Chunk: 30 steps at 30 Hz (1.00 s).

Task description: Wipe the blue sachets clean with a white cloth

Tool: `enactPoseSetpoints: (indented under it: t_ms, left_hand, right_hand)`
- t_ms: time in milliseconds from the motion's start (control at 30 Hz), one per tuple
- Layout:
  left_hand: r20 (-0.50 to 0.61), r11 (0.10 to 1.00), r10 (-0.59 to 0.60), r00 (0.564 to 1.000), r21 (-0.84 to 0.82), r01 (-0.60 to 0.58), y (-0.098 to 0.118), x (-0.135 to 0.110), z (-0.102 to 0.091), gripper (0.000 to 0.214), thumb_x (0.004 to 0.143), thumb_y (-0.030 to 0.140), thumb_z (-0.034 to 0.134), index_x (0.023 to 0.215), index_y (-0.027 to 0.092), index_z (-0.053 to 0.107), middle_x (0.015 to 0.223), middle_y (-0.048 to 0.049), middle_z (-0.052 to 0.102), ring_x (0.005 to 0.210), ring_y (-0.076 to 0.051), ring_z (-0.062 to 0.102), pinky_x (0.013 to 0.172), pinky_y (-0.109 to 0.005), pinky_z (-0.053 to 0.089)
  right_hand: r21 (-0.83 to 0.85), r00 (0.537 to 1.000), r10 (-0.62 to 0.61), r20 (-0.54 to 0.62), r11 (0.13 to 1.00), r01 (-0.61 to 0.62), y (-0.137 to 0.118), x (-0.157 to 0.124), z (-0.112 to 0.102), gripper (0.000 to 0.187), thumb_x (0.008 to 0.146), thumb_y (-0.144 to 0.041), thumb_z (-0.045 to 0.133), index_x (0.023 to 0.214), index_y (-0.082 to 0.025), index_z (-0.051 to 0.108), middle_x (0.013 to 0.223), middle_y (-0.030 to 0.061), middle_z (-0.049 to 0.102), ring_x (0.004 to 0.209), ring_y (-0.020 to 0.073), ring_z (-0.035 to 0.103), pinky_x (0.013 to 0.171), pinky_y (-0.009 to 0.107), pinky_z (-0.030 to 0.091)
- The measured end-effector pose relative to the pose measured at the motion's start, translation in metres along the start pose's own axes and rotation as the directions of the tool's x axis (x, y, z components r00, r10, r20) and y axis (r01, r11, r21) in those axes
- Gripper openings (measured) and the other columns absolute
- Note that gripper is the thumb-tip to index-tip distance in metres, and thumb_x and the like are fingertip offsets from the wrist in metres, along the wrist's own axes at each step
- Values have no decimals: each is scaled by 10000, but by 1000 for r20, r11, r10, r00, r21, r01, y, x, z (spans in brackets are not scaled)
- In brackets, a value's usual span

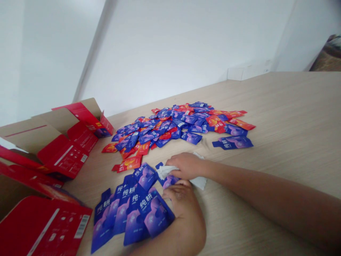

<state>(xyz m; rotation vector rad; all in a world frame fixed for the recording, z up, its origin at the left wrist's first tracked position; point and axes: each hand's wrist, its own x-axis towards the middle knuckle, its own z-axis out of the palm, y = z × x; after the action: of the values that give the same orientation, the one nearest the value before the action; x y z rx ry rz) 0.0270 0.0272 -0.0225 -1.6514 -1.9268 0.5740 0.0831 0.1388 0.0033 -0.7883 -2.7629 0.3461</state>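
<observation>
My right hand is closed on a white wipe, part of which bunches out past the fingertips onto a blue-purple pouch. On the near edge of that same pouch, my left hand has its fingers curled and grips it against the table; the fingertips are partly hidden. Just left of my hands lies an overlapping fan of several blue pouches with white lettering, and another blue pouch sits at its upper end.
A wide heap of blue and red-orange pouches covers the table's far middle. One blue pouch lies apart at its right. Open red cardboard boxes line the left side, the nearest box at the front corner. A white wall stands behind.
</observation>
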Motion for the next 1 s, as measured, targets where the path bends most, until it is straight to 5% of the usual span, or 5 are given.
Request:
enactPoseSetpoints:
  t_ms: [300, 767, 1000]
  left_hand:
    - [27, 999, -10, 1000, -51, 11, 0, 1, -2, 348, 796, 3, 297, 909, 24, 626, 787, -251, 671, 722, -351, 644, 648, -434, 396]
    - [44, 1000, -2, 999, 23, 1, -4, -1, -9, 332, 778, -11, 330, 945, 56, 609, 807, -238, 679, 709, -328, 649, 649, -400, 379]
    - [90, 1000, 1, 996, -6, 0, -4, 0, -10, 343, 784, -7, 330, 980, 50, 606, 816, -240, 676, 748, -346, 646, 663, -413, 373]
  right_hand:
    - [39, 990, -131, 61, 991, 129, 2, -3, -7, 247, 805, -391, 483, 910, -217, 623, 880, 23, 667, 802, 186, 602, 619, 266, 370]
    - [-44, 996, 84, -23, 995, -84, -3, 0, 0, 297, 820, -387, 475, 1041, -218, 582, 954, 71, 654, 865, 226, 593, 687, 307, 392]
    - [-6, 999, -48, 17, 999, 48, 2, -1, -2, 332, 817, -419, 477, 1044, -209, 597, 969, 66, 659, 869, 217, 593, 687, 300, 388]
